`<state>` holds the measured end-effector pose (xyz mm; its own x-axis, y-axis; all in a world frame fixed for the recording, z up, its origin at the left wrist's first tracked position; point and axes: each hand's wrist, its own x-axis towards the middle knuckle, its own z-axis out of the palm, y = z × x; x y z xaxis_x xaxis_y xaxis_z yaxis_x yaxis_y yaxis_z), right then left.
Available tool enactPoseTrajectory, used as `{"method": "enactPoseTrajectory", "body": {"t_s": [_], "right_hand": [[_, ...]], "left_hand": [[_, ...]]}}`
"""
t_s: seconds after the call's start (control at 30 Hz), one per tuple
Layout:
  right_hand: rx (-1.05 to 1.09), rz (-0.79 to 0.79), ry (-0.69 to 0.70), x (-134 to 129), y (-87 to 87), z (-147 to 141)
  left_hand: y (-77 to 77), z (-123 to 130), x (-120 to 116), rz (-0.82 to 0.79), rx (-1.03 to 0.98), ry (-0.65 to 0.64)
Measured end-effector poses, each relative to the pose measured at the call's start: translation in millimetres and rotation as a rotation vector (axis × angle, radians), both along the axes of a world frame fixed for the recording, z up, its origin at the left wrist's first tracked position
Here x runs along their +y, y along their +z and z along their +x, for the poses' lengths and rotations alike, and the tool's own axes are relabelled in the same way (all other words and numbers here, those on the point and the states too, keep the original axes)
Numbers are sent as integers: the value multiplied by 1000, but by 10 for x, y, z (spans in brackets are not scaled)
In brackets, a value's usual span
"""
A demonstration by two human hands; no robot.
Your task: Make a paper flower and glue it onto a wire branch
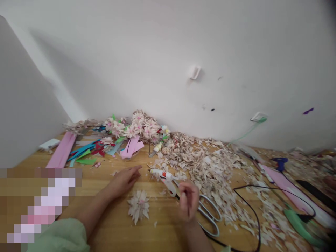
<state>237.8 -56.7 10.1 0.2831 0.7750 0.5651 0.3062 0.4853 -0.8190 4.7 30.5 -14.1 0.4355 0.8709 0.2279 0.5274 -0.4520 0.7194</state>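
My left hand [126, 181] is low over the wooden table, its index finger stretched out to the right and nothing visible in it. Just below it lies a paper flower [139, 206] with pale pointed petals and a pinkish centre. My right hand [188, 201] is closed with curled fingers; whatever may be inside is hidden. A white glue gun [164, 176] lies between the hands, its nozzle toward my left fingertips and its rear beside my right hand. Scissors with grey handles [211, 211] are partly covered by my right hand.
Pale petal scraps [207, 168] are heaped along the wall and to the right. Finished flowers [141, 124] and coloured paper strips [81, 150] sit at the back left. A black cable [258, 217] loops across the right side, near a blue glue gun [279, 163] and green tape [299, 225].
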Motion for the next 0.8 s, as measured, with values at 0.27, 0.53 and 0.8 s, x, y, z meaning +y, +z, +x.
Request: {"method": "enactPoseTrajectory", "body": {"t_s": [0.27,0.53,0.8], "right_hand": [[52,70,-68,397,110,436],[-322,-561,498,457,21,601],[-480,-623,252,491,-161,187]], "left_hand": [[7,60,31,-13,-19,58],[4,44,29,-81,-142,87],[-3,53,-88,-257,-471,220]]}}
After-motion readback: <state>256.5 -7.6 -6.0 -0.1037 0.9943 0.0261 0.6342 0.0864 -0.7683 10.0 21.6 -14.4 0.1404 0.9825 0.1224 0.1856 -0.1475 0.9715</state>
